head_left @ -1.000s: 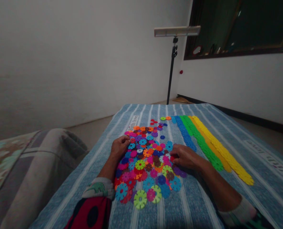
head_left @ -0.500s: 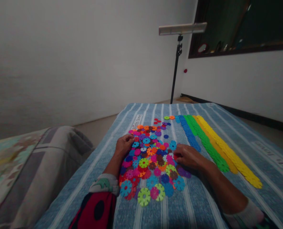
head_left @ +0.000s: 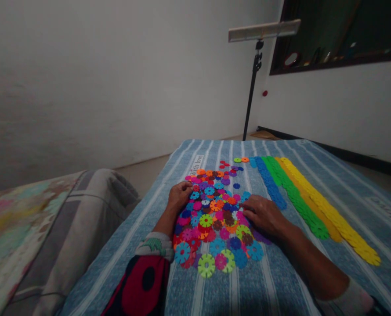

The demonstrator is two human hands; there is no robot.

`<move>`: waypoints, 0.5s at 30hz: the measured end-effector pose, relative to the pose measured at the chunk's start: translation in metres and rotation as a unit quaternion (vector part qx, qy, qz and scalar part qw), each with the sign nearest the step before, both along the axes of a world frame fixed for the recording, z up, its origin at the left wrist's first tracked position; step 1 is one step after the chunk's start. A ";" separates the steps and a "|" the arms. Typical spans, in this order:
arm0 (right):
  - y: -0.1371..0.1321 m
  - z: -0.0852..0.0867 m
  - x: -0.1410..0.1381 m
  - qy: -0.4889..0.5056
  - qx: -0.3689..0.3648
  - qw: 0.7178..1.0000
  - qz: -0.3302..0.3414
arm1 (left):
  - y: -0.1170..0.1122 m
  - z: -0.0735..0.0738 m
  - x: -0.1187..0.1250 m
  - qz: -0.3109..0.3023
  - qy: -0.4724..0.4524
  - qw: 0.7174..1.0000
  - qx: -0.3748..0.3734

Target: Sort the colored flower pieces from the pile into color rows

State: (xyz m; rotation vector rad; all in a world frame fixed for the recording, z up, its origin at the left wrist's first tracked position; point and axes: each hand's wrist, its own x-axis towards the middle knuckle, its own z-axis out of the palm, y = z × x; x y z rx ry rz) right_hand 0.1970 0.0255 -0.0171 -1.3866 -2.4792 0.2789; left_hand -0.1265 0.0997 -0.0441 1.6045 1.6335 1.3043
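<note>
A heap of flat, toothed plastic discs (head_left: 215, 219) in many colours lies on a blue striped cloth (head_left: 281, 281). My left hand (head_left: 179, 196) rests at the heap's left edge with its fingers curled onto the discs. My right hand (head_left: 264, 213) lies palm down on the heap's right edge, fingers bent and pinched on the discs; what they hold is hidden. To the right run long rows of joined discs: blue (head_left: 269, 184), green (head_left: 294, 197), orange (head_left: 314, 206) and yellow (head_left: 334, 215).
A grey folded blanket (head_left: 80, 228) lies to the left of the cloth. A light bar on a black stand (head_left: 252, 96) rises at the far corner, under a dark window (head_left: 340, 30). White walls close the room.
The view has swung a little to the left, so everything sits further right in the picture. Both hands stay on the heap's edges with hardly any movement.
</note>
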 end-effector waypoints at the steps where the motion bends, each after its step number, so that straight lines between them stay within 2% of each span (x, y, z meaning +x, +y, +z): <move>1: -0.001 -0.001 -0.003 0.005 0.015 1.000 0.011 | 0.001 -0.001 0.000 -0.001 -0.004 1.000 0.001; 5: -0.010 -0.006 -0.019 0.037 0.067 0.992 0.096 | 0.002 -0.003 -0.001 -0.011 0.003 1.000 0.009; 8: -0.016 -0.010 -0.030 0.047 0.073 0.986 0.141 | 0.002 -0.004 0.000 -0.016 0.004 1.000 0.012; 15: -0.015 -0.023 -0.034 0.045 0.099 0.990 0.095 | 0.003 -0.009 0.000 -0.010 0.001 1.000 0.011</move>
